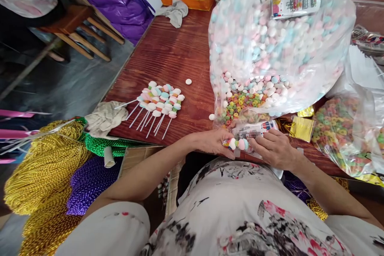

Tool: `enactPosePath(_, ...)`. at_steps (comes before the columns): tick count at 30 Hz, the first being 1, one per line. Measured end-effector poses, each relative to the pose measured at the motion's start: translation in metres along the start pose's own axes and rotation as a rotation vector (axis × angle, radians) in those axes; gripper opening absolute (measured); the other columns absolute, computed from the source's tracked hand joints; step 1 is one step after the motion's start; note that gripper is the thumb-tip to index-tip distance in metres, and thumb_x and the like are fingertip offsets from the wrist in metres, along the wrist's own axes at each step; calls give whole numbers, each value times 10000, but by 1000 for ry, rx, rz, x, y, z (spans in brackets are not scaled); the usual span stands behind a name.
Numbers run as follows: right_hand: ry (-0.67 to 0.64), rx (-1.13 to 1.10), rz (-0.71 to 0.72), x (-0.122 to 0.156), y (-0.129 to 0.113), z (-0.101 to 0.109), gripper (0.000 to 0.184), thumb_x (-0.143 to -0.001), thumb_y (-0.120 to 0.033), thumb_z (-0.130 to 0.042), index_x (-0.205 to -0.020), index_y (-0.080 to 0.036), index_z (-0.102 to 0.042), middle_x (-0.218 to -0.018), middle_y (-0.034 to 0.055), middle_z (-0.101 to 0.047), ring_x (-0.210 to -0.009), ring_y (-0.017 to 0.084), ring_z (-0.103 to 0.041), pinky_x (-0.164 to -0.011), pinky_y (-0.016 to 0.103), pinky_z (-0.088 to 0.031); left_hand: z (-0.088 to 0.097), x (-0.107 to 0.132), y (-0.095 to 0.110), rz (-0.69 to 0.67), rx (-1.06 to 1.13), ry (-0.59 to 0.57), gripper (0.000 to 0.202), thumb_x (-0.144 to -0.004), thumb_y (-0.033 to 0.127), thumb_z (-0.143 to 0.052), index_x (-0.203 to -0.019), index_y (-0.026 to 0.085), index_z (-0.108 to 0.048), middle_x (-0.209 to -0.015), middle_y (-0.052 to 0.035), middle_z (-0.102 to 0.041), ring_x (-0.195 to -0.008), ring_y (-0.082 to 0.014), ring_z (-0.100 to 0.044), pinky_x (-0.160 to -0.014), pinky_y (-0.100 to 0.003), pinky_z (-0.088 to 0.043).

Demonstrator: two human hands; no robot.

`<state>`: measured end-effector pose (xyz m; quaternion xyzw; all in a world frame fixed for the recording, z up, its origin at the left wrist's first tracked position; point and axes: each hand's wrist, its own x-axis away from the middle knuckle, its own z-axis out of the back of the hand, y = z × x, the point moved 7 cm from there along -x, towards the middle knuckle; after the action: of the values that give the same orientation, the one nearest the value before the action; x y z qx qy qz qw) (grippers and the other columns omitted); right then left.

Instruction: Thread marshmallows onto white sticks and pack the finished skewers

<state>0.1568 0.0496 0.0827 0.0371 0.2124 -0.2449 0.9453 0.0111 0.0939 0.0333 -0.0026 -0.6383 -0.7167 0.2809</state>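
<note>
Both hands pinch a short candy skewer at the near edge of the bench, low centre of the frame.

The left hand (pixel 213 142) and right hand (pixel 274 150) each have their grip closed on the candy skewer (pixel 239 143), a row of pastel marshmallow-like pieces on a thin stick. It looks very light, with soft, squashy pieces on a stiff, slender stick, so it is best held by the stick or lightly at the ends. Just above lies a small printed packet (pixel 255 129), with gold foil wrappers (pixel 301 127) to the right. Left of centre, finished skewers (pixel 159 102) fan out on the reddish wood bench (pixel 168 56). Beyond, a big clear bag (pixel 279 44) bulges with pastel pieces and cereal rings. At lower left, glossy bead strings (pixel 45 168) are heaped.
</note>
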Motion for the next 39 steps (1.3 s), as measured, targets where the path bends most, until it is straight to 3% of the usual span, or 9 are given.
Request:
enactPosePath(7,-49,-190,-288,-4,2,-25,208,-864,-63,-435,-898,-147,-621,-674,33,-611,-599,152,-495,-580,295,-302,9,-2,17,111,-648,311,39,-794,203,-620,-815,173,-635,-719,-36,-615,-726,-208,-590,-745,-305,-462)
enactPosePath(9,1,-321,-430,0,7,-30,208,-898,-92,-430,-928,-160,-624,-680,24,-625,-593,142,-514,-576,275,-341,17,9,31,146,-828,455,201,-801,119,-589,-986,171,-646,-931,-103,-669,-963,-276,-618,-920,-417,-458)
enactPosePath(13,325,-582,-803,24,28,-29,159,-945,-204,-486,-970,-198,-644,-698,3,-649,-578,124,-546,-581,253,-420,37,60,70,-51,-917,1053,583,-809,273,-713,-1344,251,-482,-1429,-152,-456,-1394,-383,-340,-1146,-618,-219)
enactPosePath(16,560,-693,-923,33,31,-30,123,-923,-230,-543,-948,-220,-663,-687,-14,-642,-578,124,-554,-574,255,-442,46,92,63,-313,-445,1445,932,-730,472,-793,-1482,315,-267,-1502,-139,-344,-1408,-345,-339,-1137,-529,-336)
enactPosePath(20,574,-852,-930,17,23,-43,113,-904,-268,-578,-885,-221,-679,-692,-10,-645,-603,130,-564,-586,261,-449,49,47,36,-472,373,1078,901,-646,623,-795,-1397,318,-402,-1303,-122,-570,-1191,-296,-587,-965,-459,-512)
enactPosePath(24,491,-969,-931,-2,13,-53,141,-889,-305,-598,-833,-203,-676,-676,-6,-627,-605,127,-528,-597,269,-412,56,18,41,-537,760,856,484,-674,547,-796,-980,228,-598,-825,-24,-679,-788,-219,-691,-825,-445,-559)
enactPosePath(28,412,-1387,-1014,-8,7,-73,230,-871,-387,-608,-756,-190,-627,-562,-22,-586,-516,109,-472,-535,249,-353,66,13,40,-544,854,866,536,-726,615,-718,-640,202,-386,-530,62,-458,-491,-119,-543,-705,-390,-578)
enactPosePath(33,285,-1827,-1030,-13,-8,-91,286,-829,-456,-654,-765,-183,-594,-468,-52,-533,-426,80,-379,-463,215,-241,67,11,28,-519,865,933,651,-644,787,-665,-681,226,-336,-522,90,-299,-438,-93,-428,-666,-373,-579)
enactPosePath(39,282,-1945,-1061,-21,-16,-99,324,-802,-484,-670,-737,-178,-583,-445,-49,-524,-394,70,-323,-429,209,-185,58,6,20,-438,894,938,681,-610,807,-679,-669,225,-332,-528,89,-291,-423,-84,-402,-604,-330,-559)
